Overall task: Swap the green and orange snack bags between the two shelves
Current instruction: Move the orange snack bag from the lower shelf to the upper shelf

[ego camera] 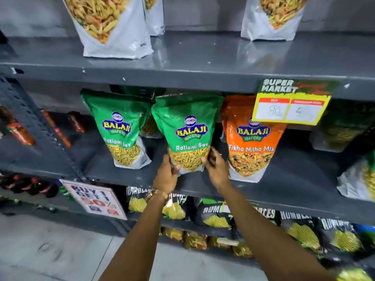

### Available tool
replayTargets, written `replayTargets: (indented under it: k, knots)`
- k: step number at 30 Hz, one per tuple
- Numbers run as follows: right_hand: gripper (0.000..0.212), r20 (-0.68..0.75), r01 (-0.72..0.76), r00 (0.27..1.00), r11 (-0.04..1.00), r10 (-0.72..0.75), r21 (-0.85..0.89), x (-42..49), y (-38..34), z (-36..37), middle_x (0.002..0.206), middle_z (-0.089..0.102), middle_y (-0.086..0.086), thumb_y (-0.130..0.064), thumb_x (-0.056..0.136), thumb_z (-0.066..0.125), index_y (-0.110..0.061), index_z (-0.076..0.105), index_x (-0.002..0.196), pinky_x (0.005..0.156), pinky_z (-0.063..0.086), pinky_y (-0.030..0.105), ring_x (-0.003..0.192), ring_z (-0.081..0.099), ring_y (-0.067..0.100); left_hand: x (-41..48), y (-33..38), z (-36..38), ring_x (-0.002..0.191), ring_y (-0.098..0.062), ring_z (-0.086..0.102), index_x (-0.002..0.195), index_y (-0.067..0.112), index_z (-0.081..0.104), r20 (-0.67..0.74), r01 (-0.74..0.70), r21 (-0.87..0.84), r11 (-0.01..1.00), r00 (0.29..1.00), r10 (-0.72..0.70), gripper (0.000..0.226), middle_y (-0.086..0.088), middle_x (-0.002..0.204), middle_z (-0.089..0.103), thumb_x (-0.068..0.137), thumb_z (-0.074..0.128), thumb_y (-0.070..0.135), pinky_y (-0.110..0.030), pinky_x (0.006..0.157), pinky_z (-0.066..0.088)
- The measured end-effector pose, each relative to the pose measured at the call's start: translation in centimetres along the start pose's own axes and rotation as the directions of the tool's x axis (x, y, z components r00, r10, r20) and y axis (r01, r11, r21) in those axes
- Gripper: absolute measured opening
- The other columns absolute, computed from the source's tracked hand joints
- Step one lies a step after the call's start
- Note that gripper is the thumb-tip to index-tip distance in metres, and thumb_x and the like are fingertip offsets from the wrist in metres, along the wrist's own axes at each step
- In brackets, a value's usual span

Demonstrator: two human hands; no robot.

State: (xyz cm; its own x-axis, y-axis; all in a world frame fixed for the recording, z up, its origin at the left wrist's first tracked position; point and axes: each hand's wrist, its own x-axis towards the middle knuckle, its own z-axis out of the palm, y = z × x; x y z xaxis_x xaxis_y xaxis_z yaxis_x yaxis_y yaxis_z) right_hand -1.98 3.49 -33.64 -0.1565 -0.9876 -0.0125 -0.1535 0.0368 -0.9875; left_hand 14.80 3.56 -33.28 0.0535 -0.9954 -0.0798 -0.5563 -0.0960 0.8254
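Note:
A green snack bag (188,130) stands upright at the middle of the middle shelf (284,185). My left hand (166,175) grips its lower left corner and my right hand (217,169) grips its lower right edge. A second green snack bag (117,126) stands just to its left, with another partly hidden behind them. An orange snack bag (251,138) stands right beside the held bag on the same shelf. The upper shelf (203,57) carries white bags, seen only at their lower halves.
A yellow price tag (290,104) hangs from the upper shelf's edge, covering the orange bag's top right. Dark bags of chips (217,216) fill the lower shelf. A promotion sign (95,199) hangs at lower left. More bags stand at far right.

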Motion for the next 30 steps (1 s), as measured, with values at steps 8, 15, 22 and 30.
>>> replayTargets:
  k: [8, 15, 22, 30]
  knots:
    - [0.030, -0.562, 0.228, 0.807, 0.974, -0.180, 0.016, -3.7, -0.4, -2.1, 0.115, 0.057, 0.009, -0.020, 0.093, 0.058, -0.010, 0.053, 0.121, 0.083, 0.054, 0.045, 0.104, 0.060, 0.009, -3.2, 2.2, 4.3, 0.128, -0.028, 0.045, 0.135, 0.003, 0.039, -0.249, -0.024, -0.439, 0.898, 0.964, -0.096, 0.048, -0.015, 0.137, 0.047, 0.091, 0.058, 0.003, -0.032, 0.109, 0.037]
    - [0.100, -0.583, -0.016, 0.812, 0.999, -0.010, -0.039, -1.1, -0.4, -10.1, 0.153, 0.024, 0.017, -0.043, 0.076, 0.073, -0.010, 0.013, 0.149, 0.117, 0.026, 0.049, 0.143, 0.023, 0.030, -4.2, 7.5, 8.8, 0.142, -0.023, 0.034, 0.144, 0.006, 0.033, 0.054, -0.241, -0.217, 0.946, 0.965, 0.258, 0.059, -0.012, 0.153, 0.037, 0.093, 0.060, 0.021, -0.037, 0.117, 0.028]
    - [0.079, -0.309, 0.005, 0.951, 0.999, -0.020, -0.049, -1.1, 0.2, -13.5, 0.141, 0.046, 0.007, -0.020, 0.084, 0.069, -0.011, 0.022, 0.147, 0.098, 0.037, 0.026, 0.120, 0.041, 0.010, -1.5, 11.6, 11.1, 0.143, -0.029, 0.035, 0.148, 0.004, 0.021, 0.236, -0.138, -0.298, 0.944, 0.948, 0.213, 0.076, -0.017, 0.154, 0.035, 0.088, 0.067, 0.012, -0.044, 0.117, 0.031]
    - [0.054, -0.381, 0.050, 0.916, 0.979, -0.124, -0.200, -7.4, 1.4, -15.0, 0.109, 0.062, 0.002, -0.021, 0.084, 0.069, -0.006, 0.044, 0.130, 0.082, 0.043, 0.035, 0.103, 0.057, 0.017, -5.5, 11.0, 11.3, 0.127, -0.032, 0.052, 0.135, 0.011, 0.041, 0.209, -0.137, -0.186, 0.973, 0.962, 0.175, 0.064, -0.016, 0.136, 0.055, 0.080, 0.074, 0.009, -0.045, 0.103, 0.045]
